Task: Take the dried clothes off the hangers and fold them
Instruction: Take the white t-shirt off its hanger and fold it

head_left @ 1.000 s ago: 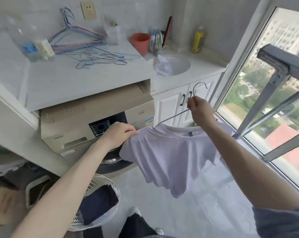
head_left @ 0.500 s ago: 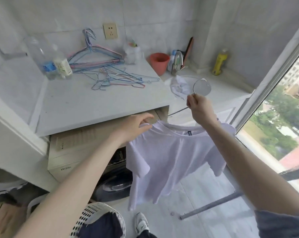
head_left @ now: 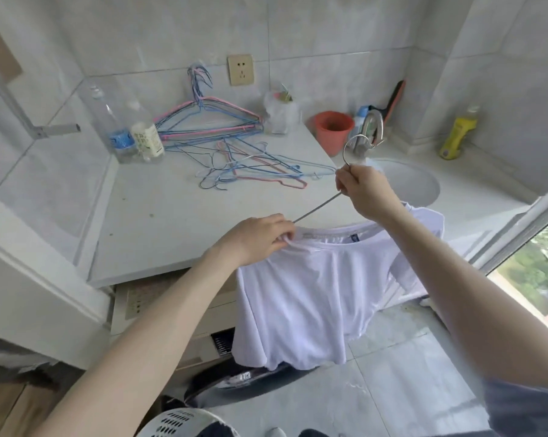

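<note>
A white T-shirt [head_left: 313,298] hangs on a thin metal wire hanger [head_left: 348,152] in front of the counter. My right hand [head_left: 365,192] grips the hanger just under its hook. My left hand [head_left: 260,238] pinches the shirt's collar at the left shoulder, where the hanger's bare left arm sticks out of the neck. The hanger's right arm is hidden inside the shirt.
On the white counter [head_left: 159,222] lie several coloured wire hangers [head_left: 234,152] and two plastic bottles [head_left: 130,137]. A red cup [head_left: 334,130], a faucet and a sink [head_left: 405,184] lie to the right. A washing machine sits below; a laundry basket [head_left: 184,424] stands at my feet.
The view tilted up toward the counter. My left hand moved from the shirt's shoulder to the collar, and the hanger's left arm now shows outside the neck opening.
</note>
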